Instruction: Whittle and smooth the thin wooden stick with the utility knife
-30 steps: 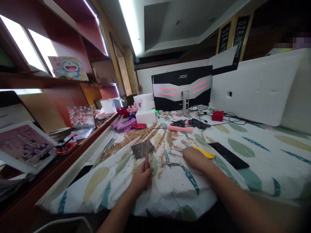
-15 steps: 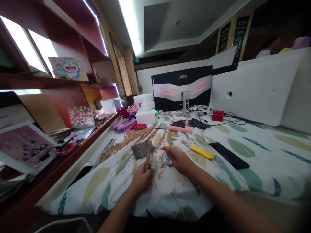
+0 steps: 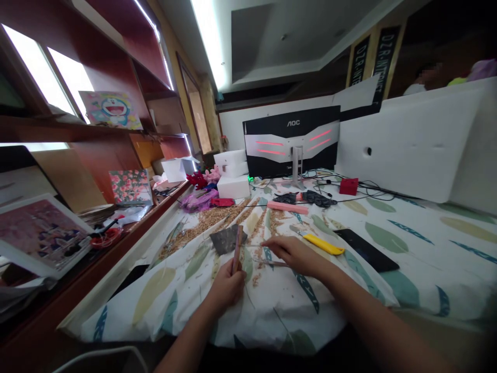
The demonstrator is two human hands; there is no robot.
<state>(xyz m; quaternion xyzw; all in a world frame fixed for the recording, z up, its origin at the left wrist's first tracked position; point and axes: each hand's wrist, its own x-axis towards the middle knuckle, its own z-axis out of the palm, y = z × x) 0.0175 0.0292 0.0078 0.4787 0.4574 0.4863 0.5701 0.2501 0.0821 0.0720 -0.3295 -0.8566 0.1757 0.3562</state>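
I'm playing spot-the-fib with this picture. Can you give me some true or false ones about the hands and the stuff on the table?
1. The left hand holds a wooden stick upright. True.
2. The yellow knife is in the right hand. False: it lies on the leafy cloth beside that hand, whose fingers seem to pinch a thin tool pointing at the stick.
3. Wood shavings are scattered on the cloth. True.
4. The monitor shows us its screen. False: we see its back, with red lights.
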